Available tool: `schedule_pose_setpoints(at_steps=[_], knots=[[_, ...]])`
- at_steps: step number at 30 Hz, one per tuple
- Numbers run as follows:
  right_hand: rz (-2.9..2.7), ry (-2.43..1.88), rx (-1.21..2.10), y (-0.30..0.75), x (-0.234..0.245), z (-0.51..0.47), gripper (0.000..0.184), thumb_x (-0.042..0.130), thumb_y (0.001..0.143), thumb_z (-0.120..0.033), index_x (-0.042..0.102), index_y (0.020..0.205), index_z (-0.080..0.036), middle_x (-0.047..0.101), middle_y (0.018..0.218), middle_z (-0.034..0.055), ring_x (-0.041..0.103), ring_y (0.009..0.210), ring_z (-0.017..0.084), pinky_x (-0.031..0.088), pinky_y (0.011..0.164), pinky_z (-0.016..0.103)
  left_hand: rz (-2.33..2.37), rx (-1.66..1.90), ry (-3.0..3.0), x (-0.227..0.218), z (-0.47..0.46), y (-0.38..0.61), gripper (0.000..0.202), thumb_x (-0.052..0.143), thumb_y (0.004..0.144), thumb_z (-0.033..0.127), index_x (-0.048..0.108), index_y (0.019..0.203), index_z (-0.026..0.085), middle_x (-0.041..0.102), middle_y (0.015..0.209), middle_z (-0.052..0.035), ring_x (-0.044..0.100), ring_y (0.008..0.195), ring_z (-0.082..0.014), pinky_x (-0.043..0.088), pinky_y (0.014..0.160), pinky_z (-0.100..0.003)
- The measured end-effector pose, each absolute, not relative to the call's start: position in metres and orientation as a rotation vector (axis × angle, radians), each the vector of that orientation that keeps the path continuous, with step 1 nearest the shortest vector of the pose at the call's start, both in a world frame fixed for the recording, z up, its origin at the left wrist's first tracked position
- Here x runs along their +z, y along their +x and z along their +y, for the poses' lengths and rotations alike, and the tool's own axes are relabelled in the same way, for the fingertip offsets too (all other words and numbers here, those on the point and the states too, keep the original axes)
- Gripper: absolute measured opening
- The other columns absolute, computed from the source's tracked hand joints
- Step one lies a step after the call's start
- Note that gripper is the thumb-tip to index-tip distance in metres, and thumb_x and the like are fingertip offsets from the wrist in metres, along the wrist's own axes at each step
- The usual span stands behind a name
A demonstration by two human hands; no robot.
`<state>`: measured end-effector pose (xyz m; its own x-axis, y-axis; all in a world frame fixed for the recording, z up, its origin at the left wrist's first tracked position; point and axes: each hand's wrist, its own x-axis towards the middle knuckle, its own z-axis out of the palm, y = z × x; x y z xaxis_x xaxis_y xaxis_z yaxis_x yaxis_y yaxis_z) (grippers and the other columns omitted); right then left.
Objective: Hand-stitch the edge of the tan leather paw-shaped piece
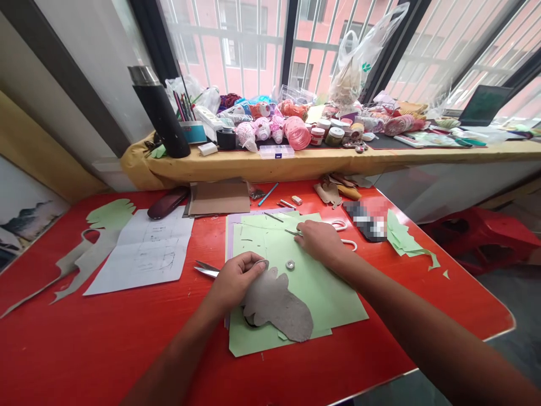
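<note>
My left hand [240, 276] is closed, thumb and fingers pinching the upper edge of a grey cutout [283, 310] with a scalloped side and a rounded end. Silver scissor blades [206, 269] stick out to the left of that hand; the rest of them is hidden. My right hand [319, 239] is closed over white-handled scissors [350, 244], whose thin tip points left and whose loops show on the right. Between the hands, a small round metal piece [289, 264] lies on stacked green paper [338, 301].
A printed sheet [146, 254], grey scraps [84, 262] and a dark case [168, 203] lie left on the red table [80, 344]. Brown board [220, 197] lies behind. A phone [367, 220] and green scraps [403, 234] are right. A black thermos [163, 115] stands on the cluttered sill.
</note>
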<state>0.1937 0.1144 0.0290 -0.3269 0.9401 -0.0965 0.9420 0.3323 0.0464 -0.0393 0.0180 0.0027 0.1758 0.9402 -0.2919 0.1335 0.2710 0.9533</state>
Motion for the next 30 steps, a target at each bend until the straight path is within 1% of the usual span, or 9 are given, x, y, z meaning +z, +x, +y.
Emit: schedule_pose_setpoints(at_steps=[3, 7, 10, 13, 14, 19, 22, 25, 30], knots=[[2.473, 1.753, -0.06, 0.19, 0.024, 0.124, 0.019, 0.06, 0.097, -0.027, 0.072, 0.089, -0.015, 0.076, 0.092, 0.0144, 0.07, 0.081, 0.026, 0.033, 0.061, 0.03, 1.247, 0.835, 1.132, 0.0, 0.018, -0.04, 0.041, 0.071, 0.081, 0.058, 0.069, 0.093, 0.018, 0.068, 0.087, -0.0039, 0.057, 0.076, -0.0185, 0.041, 0.068, -0.028], [2.53, 1.794, -0.124, 0.19, 0.022, 0.123, 0.018, 0.058, 0.097, -0.025, 0.07, 0.087, -0.016, 0.076, 0.09, 0.014, 0.069, 0.081, 0.024, 0.033, 0.062, 0.03, 1.235, 0.854, 1.08, -0.003, 0.019, -0.04, 0.042, 0.073, 0.079, 0.055, 0.069, 0.096, 0.018, 0.069, 0.084, -0.0034, 0.056, 0.071, -0.0168, 0.04, 0.062, -0.026], [2.607, 1.831, -0.223, 0.191, 0.022, 0.111, 0.013, 0.06, 0.095, -0.027, 0.068, 0.09, -0.019, 0.077, 0.094, 0.0091, 0.069, 0.082, 0.022, 0.036, 0.063, 0.029, 1.272, 0.886, 1.036, -0.002, 0.019, -0.038, 0.042, 0.073, 0.078, 0.055, 0.068, 0.098, 0.018, 0.066, 0.077, -0.0009, 0.053, 0.063, -0.0144, 0.038, 0.057, -0.024], [2.687, 1.849, -0.388, 0.189, 0.022, 0.092, 0.011, 0.059, 0.094, -0.029, 0.064, 0.089, -0.021, 0.075, 0.088, 0.003, 0.068, 0.079, 0.018, 0.041, 0.064, 0.026, 1.295, 0.91, 0.993, 0.001, 0.017, -0.037, 0.044, 0.073, 0.078, 0.056, 0.067, 0.1, 0.019, 0.065, 0.071, 0.001, 0.051, 0.058, -0.0132, 0.037, 0.052, -0.023], [2.721, 1.86, -0.502, 0.188, 0.022, 0.085, 0.01, 0.058, 0.094, -0.028, 0.062, 0.087, -0.022, 0.075, 0.084, 0.0016, 0.068, 0.077, 0.017, 0.042, 0.064, 0.025, 1.295, 0.916, 0.986, 0.002, 0.017, -0.037, 0.045, 0.073, 0.078, 0.057, 0.067, 0.101, 0.019, 0.065, 0.071, 0.0011, 0.051, 0.057, -0.0132, 0.037, 0.052, -0.023], [2.725, 1.893, -1.532, 0.176, 0.02, 0.061, 0.01, 0.059, 0.091, -0.03, 0.055, 0.085, -0.023, 0.067, 0.07, -0.0022, 0.061, 0.055, 0.014, 0.045, 0.053, 0.024, 1.359, 0.96, 1.028, 0.0, 0.019, -0.04, 0.044, 0.072, 0.08, 0.058, 0.067, 0.101, 0.019, 0.066, 0.071, 0.0001, 0.052, 0.058, -0.0136, 0.037, 0.052, -0.024], [2.667, 1.812, -1.841, 0.168, 0.017, 0.056, 0.012, 0.059, 0.093, -0.033, 0.055, 0.087, -0.023, 0.065, 0.069, -0.0032, 0.053, 0.049, 0.011, 0.043, 0.048, 0.023, 1.384, 0.978, 1.054, -0.006, 0.021, -0.042, 0.042, 0.07, 0.083, 0.058, 0.066, 0.099, 0.019, 0.065, 0.072, 0.0, 0.052, 0.06, -0.0137, 0.037, 0.054, -0.024], [2.717, 1.737, -1.89, 0.161, 0.008, 0.056, 0.012, 0.059, 0.094, -0.033, 0.057, 0.089, -0.022, 0.063, 0.068, -0.0034, 0.051, 0.052, 0.012, 0.041, 0.05, 0.024, 1.393, 0.987, 1.068, -0.008, 0.022, -0.042, 0.04, 0.068, 0.085, 0.057, 0.066, 0.097, 0.019, 0.064, 0.073, 0.0005, 0.051, 0.061, -0.0135, 0.036, 0.055, -0.024], [2.833, 1.785, -1.739, 0.164, -0.012, 0.054, 0.009, 0.061, 0.092, -0.03, 0.059, 0.088, -0.022, 0.057, 0.068, -0.0043, 0.05, 0.061, 0.013, 0.038, 0.056, 0.025, 1.43, 1.018, 1.096, -0.006, 0.022, -0.038, 0.039, 0.069, 0.084, 0.056, 0.066, 0.095, 0.019, 0.068, 0.079, -0.0016, 0.055, 0.067, -0.0151, 0.039, 0.059, -0.024]])
